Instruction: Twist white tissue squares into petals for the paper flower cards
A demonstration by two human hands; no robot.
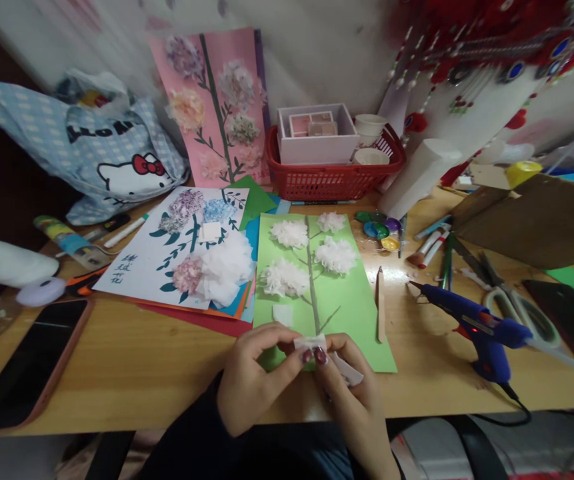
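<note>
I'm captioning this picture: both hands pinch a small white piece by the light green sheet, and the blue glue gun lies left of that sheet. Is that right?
Not quite: the blue glue gun lies right of the light green sheet, as the head view shows. The left hand and right hand do pinch a small white piece by that sheet.

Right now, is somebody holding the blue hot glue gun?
No, the blue hot glue gun rests untouched on the wooden table, right of the wooden stick.
</note>
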